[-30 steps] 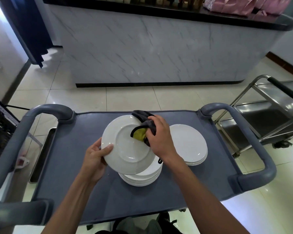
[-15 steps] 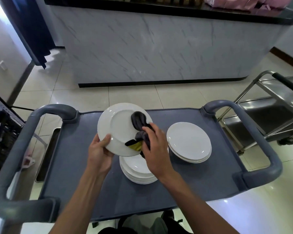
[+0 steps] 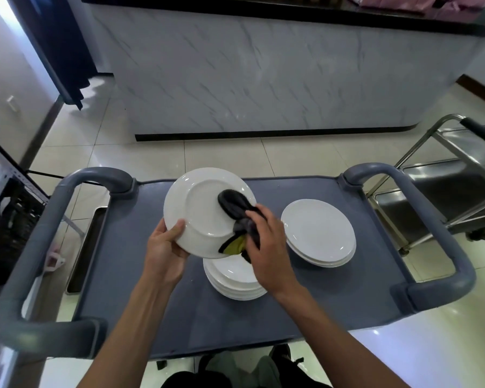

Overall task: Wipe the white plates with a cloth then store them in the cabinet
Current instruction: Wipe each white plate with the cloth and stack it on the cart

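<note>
You held the white plate (image 3: 205, 211) tilted above the nearer stack (image 3: 234, 278) on the grey cart (image 3: 333, 298), left hand (image 3: 165, 247) pinching only its rim, right hand (image 3: 266, 242) closed around the dark cloth (image 3: 235, 208) (underside facing you). A hard wipe could have levered it loose onto the stack.

I'm looking down at a grey cart (image 3: 151, 289) with rounded handles on its left and right ends. Two stacks of white plates sit right on its flat top: a taller stack (image 3: 233, 278) near the middle, a shorter stack (image 3: 319, 233) to its right, slightly farther.
</note>
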{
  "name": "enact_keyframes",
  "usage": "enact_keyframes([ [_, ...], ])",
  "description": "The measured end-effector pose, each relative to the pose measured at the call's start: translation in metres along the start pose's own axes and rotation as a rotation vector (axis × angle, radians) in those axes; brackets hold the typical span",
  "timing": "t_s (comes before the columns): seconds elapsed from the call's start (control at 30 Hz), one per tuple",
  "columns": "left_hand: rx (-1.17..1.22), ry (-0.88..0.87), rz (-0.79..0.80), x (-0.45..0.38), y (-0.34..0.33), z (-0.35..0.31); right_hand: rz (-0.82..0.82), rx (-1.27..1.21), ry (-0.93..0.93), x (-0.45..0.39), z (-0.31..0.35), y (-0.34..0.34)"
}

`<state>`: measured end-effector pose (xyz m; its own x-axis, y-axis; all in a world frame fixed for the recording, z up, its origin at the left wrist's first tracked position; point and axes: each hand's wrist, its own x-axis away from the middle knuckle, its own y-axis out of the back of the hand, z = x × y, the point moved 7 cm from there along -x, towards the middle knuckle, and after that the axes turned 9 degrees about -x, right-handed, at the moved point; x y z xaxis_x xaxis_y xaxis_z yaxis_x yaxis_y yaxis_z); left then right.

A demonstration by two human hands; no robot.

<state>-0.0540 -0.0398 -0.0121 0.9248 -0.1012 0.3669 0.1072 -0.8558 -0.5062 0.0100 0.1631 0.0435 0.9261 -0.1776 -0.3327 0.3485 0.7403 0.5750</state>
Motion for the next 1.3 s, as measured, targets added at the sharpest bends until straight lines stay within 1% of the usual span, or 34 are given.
enact_keyframes([
  [0.17, -0.134, 0.027, 0.062, 0.005, -0.004, 0.000, -0.010, -0.040, -0.097, -0.034, -0.011, 0.021],
  [0.27, -0.232, 0.020, 0.112, 0.010, -0.017, 0.001, -0.005, -0.013, -0.077, -0.049, -0.005, 0.023],
  [0.37, -0.353, -0.009, 0.200, 0.015, -0.031, 0.006, 0.015, 0.017, -0.042, -0.057, 0.008, 0.015],
  [0.43, -0.402, -0.013, 0.226, 0.015, -0.035, 0.009, 0.026, 0.035, -0.004, -0.056, 0.018, 0.007],
  [0.6, -0.447, -0.017, 0.212, 0.012, -0.039, 0.014, 0.050, 0.068, 0.073, -0.045, 0.035, -0.012],
  [0.7, -0.429, -0.022, 0.221, 0.015, -0.038, 0.018, 0.054, 0.051, 0.069, -0.044, 0.032, -0.011],
  [0.8, -0.414, -0.022, 0.232, 0.017, -0.036, 0.022, 0.028, 0.040, 0.026, -0.049, 0.020, -0.001],
  [0.97, -0.395, -0.037, 0.195, 0.019, -0.037, 0.023, -0.013, -0.019, -0.116, -0.058, -0.016, 0.029],
  [1.07, -0.419, -0.094, 0.217, 0.019, -0.048, 0.016, -0.028, -0.025, -0.150, -0.059, -0.036, 0.050],
  [1.17, -0.489, -0.209, 0.253, 0.020, -0.069, 0.007, -0.053, -0.009, -0.164, -0.057, -0.054, 0.072],
  [1.23, -0.605, -0.296, 0.257, 0.019, -0.087, 0.003, -0.062, -0.007, -0.172, -0.055, -0.065, 0.086],
  [1.3, -0.777, -0.373, 0.250, 0.017, -0.107, 0.004, -0.068, 0.003, -0.176, -0.053, -0.075, 0.101],
])
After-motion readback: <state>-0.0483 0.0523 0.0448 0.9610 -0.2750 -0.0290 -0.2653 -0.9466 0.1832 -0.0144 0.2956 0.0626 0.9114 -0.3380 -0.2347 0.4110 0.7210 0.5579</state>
